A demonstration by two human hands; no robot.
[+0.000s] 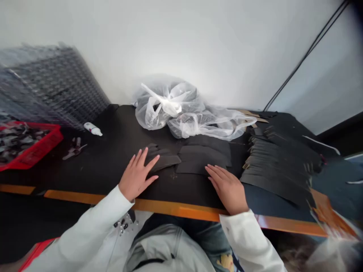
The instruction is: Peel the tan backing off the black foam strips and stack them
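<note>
My left hand (137,175) lies flat on the black table (113,151), fingers spread, fingertips touching a small black cut piece (163,156). My right hand (228,187) rests flat too, fingers together and stretched out, just in front of a larger black flat piece (201,158). Neither hand holds anything. Both sleeves are white.
A tied clear plastic bag (170,105) lies behind the pieces. A fanned stack of black sheets (279,162) fills the right side. At left stand a red tray (28,145), a small white bottle (92,129), scissors (73,148) and bubble-wrapped dark stacks (51,83). An orange strip (176,207) edges the table.
</note>
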